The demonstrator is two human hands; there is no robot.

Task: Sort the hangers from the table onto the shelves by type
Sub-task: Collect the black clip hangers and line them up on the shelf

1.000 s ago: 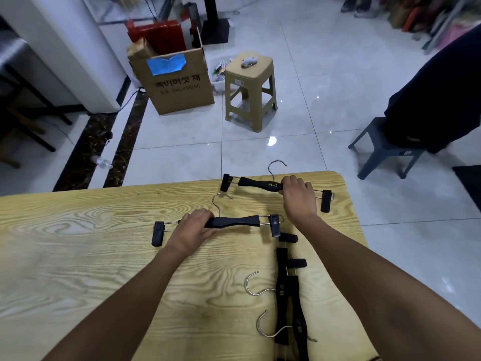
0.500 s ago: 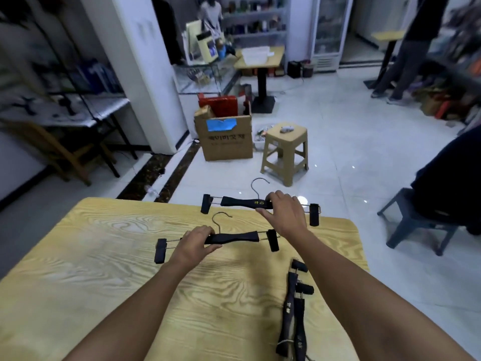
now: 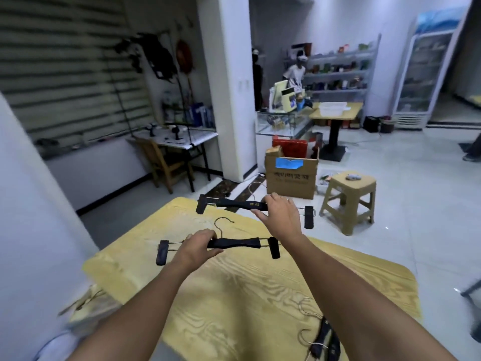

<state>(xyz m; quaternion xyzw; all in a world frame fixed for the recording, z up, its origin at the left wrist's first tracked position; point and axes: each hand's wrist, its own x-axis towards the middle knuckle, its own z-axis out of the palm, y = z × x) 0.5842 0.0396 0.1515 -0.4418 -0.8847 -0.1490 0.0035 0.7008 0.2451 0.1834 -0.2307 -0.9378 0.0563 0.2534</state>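
Head view: four black clip hangers counted, two hands. Left hand (image 3: 197, 246) curled round bar of near hanger (image 3: 234, 243), left of hook, held level over table (image 3: 234, 295). Right hand (image 3: 279, 214) grips far hanger (image 3: 234, 204) right of hook, fingers wrapped over bar; this one out past table's far edge. Two spare hangers (image 3: 324, 334) lie side by side at table's near right corner, partly hidden by right forearm. One cardboard box (image 3: 290, 178), one stool (image 3: 348, 201) on floor beyond.

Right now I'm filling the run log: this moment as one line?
left hand: grips near hanger | right hand: grips far hanger | spare hangers: on table
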